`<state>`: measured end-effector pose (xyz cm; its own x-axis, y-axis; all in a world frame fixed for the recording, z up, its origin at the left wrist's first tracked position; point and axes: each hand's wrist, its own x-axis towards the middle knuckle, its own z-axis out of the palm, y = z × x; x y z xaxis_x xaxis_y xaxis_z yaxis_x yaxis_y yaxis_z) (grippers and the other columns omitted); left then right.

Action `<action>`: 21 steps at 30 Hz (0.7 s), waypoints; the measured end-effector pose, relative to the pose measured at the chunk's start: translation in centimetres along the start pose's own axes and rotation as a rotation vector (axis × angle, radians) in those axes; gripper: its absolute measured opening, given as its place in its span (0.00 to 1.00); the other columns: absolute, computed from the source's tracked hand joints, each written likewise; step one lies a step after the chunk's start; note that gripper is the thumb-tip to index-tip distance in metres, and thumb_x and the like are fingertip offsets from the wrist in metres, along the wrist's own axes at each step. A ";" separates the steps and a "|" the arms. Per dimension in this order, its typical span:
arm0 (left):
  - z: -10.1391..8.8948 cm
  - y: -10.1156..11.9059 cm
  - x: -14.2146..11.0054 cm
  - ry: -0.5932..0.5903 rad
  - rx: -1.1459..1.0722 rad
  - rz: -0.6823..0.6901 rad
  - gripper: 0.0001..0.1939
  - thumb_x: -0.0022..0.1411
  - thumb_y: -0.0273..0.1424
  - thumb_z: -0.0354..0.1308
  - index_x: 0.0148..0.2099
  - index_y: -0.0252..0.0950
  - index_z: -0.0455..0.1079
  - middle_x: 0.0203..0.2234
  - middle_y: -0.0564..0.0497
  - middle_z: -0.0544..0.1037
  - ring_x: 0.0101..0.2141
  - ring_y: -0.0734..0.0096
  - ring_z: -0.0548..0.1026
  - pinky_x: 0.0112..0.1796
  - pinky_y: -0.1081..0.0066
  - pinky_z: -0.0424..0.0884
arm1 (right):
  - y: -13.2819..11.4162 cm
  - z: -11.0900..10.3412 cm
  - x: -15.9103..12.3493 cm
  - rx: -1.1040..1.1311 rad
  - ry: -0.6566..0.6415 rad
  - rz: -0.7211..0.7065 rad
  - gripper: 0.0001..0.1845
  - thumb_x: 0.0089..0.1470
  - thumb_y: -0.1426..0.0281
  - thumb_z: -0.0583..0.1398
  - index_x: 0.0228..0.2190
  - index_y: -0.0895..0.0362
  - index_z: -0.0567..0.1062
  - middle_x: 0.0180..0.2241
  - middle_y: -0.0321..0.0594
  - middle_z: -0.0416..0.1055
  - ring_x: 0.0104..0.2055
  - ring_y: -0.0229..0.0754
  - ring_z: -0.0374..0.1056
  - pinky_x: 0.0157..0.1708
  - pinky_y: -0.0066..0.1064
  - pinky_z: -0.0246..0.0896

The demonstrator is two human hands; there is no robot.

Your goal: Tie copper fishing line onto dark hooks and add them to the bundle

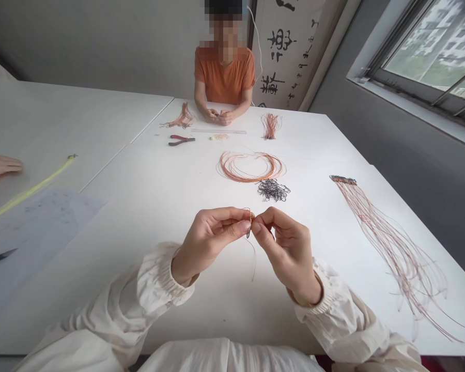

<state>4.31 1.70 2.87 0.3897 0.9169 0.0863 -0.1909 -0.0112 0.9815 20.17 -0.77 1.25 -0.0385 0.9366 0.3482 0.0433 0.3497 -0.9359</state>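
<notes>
My left hand [211, 238] and my right hand [289, 248] meet fingertip to fingertip over the white table [147, 206]. Both pinch a thin reddish cord [251, 253] whose loose end hangs down between them. A small dark metal ring [248, 231] sits at the pinch point, threaded on or held against the cord. Just beyond my hands lie a pile of dark metal rings [273, 190] and a coil of orange cord [251, 166].
Finished cords with rings lie fanned out at the right [387, 243]. Across the table a person in an orange shirt [225, 77] works with cord bundles [270, 125], red pliers [181, 139] and a ruler [219, 132]. Another person's hand [2, 165] rests at the far left, near a yellow cord [31, 188].
</notes>
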 end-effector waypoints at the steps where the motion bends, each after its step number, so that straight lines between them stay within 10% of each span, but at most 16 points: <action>1: 0.0 0.0 0.0 -0.002 -0.010 -0.010 0.06 0.61 0.27 0.63 0.41 0.32 0.78 0.31 0.47 0.78 0.33 0.71 0.72 0.35 0.72 0.71 | 0.0 0.0 0.0 -0.003 0.006 -0.001 0.08 0.59 0.72 0.59 0.27 0.57 0.71 0.24 0.35 0.65 0.26 0.36 0.57 0.27 0.30 0.55; 21: -0.6 -0.6 -0.3 0.051 0.086 -0.021 0.06 0.55 0.27 0.68 0.37 0.34 0.80 0.31 0.48 0.82 0.33 0.68 0.78 0.37 0.70 0.77 | -0.1 -0.3 0.0 -0.061 -0.073 0.046 0.09 0.58 0.76 0.56 0.25 0.57 0.67 0.23 0.32 0.61 0.26 0.35 0.53 0.27 0.30 0.51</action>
<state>3.77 1.69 2.18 0.3464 0.9362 0.0594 -0.1047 -0.0243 0.9942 20.45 -0.76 1.35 -0.1078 0.9486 0.2976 0.1070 0.3087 -0.9451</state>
